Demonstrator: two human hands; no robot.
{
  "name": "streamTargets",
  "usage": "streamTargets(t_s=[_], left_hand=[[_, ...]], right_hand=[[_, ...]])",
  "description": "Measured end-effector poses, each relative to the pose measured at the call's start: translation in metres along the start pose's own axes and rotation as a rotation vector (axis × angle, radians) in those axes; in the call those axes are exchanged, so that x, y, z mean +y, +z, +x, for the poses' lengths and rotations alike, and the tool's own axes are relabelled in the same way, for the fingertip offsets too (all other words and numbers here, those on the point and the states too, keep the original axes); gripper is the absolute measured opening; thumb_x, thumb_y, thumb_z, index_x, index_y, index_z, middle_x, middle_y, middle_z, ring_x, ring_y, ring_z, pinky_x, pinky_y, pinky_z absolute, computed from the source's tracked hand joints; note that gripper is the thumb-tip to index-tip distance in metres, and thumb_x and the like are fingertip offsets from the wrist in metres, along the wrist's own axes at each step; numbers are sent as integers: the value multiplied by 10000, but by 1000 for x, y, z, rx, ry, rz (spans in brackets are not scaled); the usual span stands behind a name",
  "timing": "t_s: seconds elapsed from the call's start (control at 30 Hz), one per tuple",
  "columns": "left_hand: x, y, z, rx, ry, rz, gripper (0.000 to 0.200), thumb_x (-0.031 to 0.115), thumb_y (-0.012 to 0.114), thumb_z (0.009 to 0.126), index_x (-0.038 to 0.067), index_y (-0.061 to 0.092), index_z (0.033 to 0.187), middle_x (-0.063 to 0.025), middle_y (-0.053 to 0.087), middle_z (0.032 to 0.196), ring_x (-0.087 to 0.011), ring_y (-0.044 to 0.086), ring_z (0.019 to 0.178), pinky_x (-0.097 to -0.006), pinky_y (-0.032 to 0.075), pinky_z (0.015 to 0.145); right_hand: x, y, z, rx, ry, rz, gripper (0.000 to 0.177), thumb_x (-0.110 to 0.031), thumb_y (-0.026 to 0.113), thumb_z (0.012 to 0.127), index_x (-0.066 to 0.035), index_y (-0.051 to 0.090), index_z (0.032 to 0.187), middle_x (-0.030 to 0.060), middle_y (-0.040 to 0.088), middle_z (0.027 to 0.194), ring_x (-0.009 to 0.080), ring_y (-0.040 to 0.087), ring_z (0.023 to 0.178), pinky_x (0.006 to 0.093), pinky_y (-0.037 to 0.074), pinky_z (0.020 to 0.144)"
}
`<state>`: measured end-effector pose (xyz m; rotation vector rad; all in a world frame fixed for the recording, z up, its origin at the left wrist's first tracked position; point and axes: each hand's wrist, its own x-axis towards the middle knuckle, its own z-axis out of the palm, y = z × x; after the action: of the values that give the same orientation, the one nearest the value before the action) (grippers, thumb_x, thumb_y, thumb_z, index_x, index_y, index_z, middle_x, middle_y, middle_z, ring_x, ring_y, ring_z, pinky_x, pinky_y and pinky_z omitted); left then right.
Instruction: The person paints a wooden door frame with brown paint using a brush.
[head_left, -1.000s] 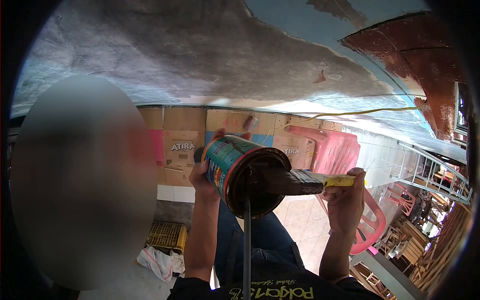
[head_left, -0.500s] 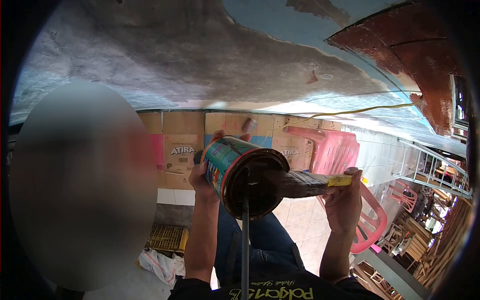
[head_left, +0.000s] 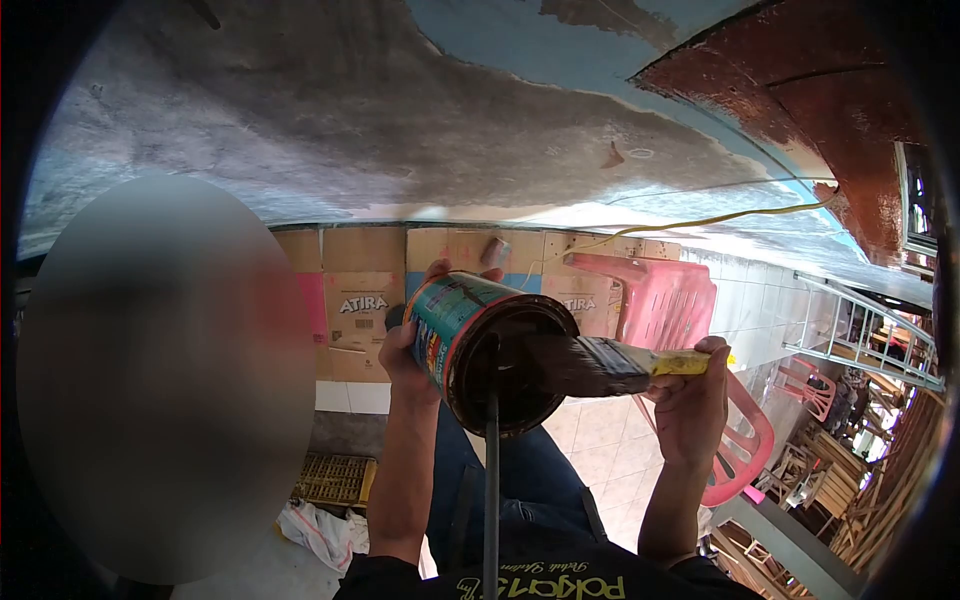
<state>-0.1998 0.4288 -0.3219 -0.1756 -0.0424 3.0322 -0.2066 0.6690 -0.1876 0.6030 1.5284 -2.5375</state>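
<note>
A teal-labelled paint can (head_left: 450, 312) is tilted with its dark, stained mouth towards the camera. My left hand (head_left: 402, 350) is wrapped round its side and base. In my right hand (head_left: 692, 390) is a wide paint brush (head_left: 610, 366), held by its yellow handle. The brush's dark, paint-coated bristles lie at the right part of the can's mouth, partly inside the opening. A thin grey rod (head_left: 491, 490) runs up from the bottom edge in front of the can's opening.
Flattened cardboard (head_left: 362, 320) lies along the grey wall (head_left: 330, 130). A pink plastic chair (head_left: 668, 305) stands behind my right hand. A yellow cable (head_left: 700, 221), a metal rack (head_left: 865, 340), a yellow crate (head_left: 335, 480) and stacked wood (head_left: 890, 490) surround the area.
The brush and my right hand have shifted slightly, and the brush now tilts a little differently at the can's mouth. The view has moved slightly; my left hand keeps its hold.
</note>
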Motion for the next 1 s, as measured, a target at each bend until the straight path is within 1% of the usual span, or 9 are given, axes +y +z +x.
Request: streamTargets(t_s=[0.13, 0.23, 0.33, 0.43, 0.53, 0.67, 0.73, 0.93, 1.0], left_hand=[[-1, -1, -1, 39, 15, -12, 696, 248, 609, 700, 57, 312, 1299, -294, 340, 1292, -403, 301, 1251, -508, 296, 1029], [-3, 0, 0, 44, 19, -22, 700, 243, 618, 693, 54, 315, 1294, -270, 365, 1281, -399, 272, 1267, -510, 278, 1039], [-2, 0, 0, 49, 23, -32, 704, 238, 626, 685, 46, 316, 1288, -263, 380, 1268, -399, 269, 1268, -512, 274, 1042], [-2, 1, 2, 31, 7, -38, 700, 232, 627, 685, 43, 317, 1283, -253, 387, 1261, -398, 274, 1266, -515, 275, 1041], [-2, 2, 2, 37, 12, -52, 697, 228, 626, 687, 51, 316, 1286, -240, 382, 1266, -392, 272, 1267, -513, 279, 1041], [-3, 1, 0, 51, 28, -49, 694, 222, 625, 689, 60, 319, 1290, -228, 367, 1282, -382, 261, 1275, -505, 287, 1040], [-2, 3, 2, 34, 16, -48, 692, 222, 623, 691, 60, 321, 1291, -233, 363, 1284, -379, 261, 1276, -501, 292, 1038], [-1, 2, 2, 21, 9, -47, 692, 222, 617, 692, 62, 321, 1297, -253, 365, 1282, -379, 281, 1268, -495, 303, 1032], [-1, 2, 0, 33, 13, -46, 696, 222, 617, 690, 61, 320, 1298, -258, 368, 1281, -380, 286, 1266, -493, 309, 1029]], right_hand=[[-3, 1, 0, -30, -95, -148, 256, -288, 302, 964, -61, 405, 1025, 131, 594, 855, 267, 654, 705, 331, 572, 608], [-2, 4, 0, 32, -57, 4, 249, -287, 304, 963, -62, 396, 1018, 126, 587, 856, 266, 653, 705, 331, 573, 608], [-4, 5, -1, -33, -154, -149, 245, -291, 307, 962, -65, 390, 1011, 126, 584, 846, 262, 650, 701, 329, 571, 606], [-3, 5, 0, -1, -84, 79, 249, -299, 308, 961, -67, 384, 1010, 135, 582, 839, 261, 650, 702, 328, 568, 609], [-5, 8, -1, -34, -129, -143, 250, -301, 307, 961, -68, 384, 1013, 130, 584, 843, 254, 650, 706, 327, 567, 612], [-6, 9, -1, -23, -115, -76, 250, -311, 327, 957, -77, 395, 1016, 106, 585, 848, 221, 641, 721, 302, 551, 619], [-7, 9, -1, -55, -101, -173, 251, -329, 368, 948, -94, 427, 1015, 58, 586, 861, 157, 626, 742, 255, 522, 623], [-8, 11, -2, -43, -74, -56, 254, -327, 352, 952, -91, 419, 1020, 64, 587, 854, 176, 626, 754, 265, 528, 633], [-7, 9, -1, -45, -121, -161, 255, -327, 340, 954, -94, 417, 1019, 70, 594, 855, 190, 629, 767, 281, 539, 644]])
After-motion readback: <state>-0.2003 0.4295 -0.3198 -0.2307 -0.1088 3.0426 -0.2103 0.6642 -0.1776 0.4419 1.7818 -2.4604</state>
